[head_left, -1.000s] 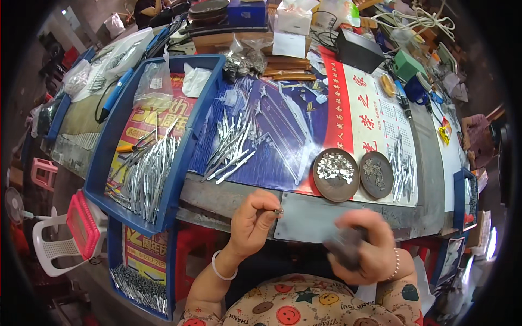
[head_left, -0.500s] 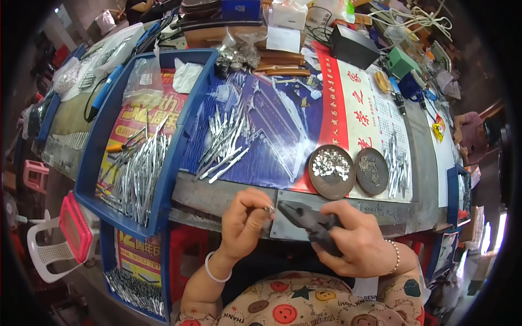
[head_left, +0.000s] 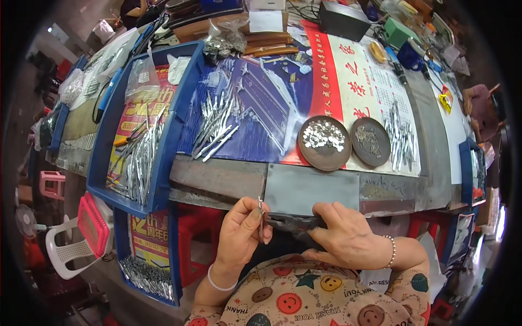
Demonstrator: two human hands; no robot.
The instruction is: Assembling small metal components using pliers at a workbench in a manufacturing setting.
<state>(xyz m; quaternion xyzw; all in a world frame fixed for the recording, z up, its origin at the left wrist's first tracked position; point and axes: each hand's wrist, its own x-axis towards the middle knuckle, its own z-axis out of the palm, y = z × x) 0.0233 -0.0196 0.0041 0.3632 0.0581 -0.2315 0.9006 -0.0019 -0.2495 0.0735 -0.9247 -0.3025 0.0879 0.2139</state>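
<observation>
My left hand point(head_left: 238, 232) pinches a thin silvery metal piece point(head_left: 261, 205) upright between thumb and fingers, just off the bench's front edge. My right hand point(head_left: 348, 236) is closed round dark pliers point(head_left: 293, 223), seen nearly edge-on. Their tip points left and reaches the metal piece by my left fingertips; whether the jaws grip it I cannot tell. Beyond my hands stand a round brown dish of shiny small discs point(head_left: 324, 162) and a second brown dish point(head_left: 356, 150) with tiny metal bits. Slender metal strips point(head_left: 216, 130) lie in a loose pile on the blue poster.
At the left, a blue tray point(head_left: 163, 185) holds many metal strips and orange-handled tool. Below it sits another blue tray point(head_left: 175, 271) of metal parts. More strips point(head_left: 402, 138) lie right of the dishes. A black box point(head_left: 342, 20) stands at the back; a person point(head_left: 481, 111) sits far right.
The pliers have swung from angled up-left to nearly level, and their tip has come to the metal piece. My left hand has turned the piece upright. The view has shifted slightly.
</observation>
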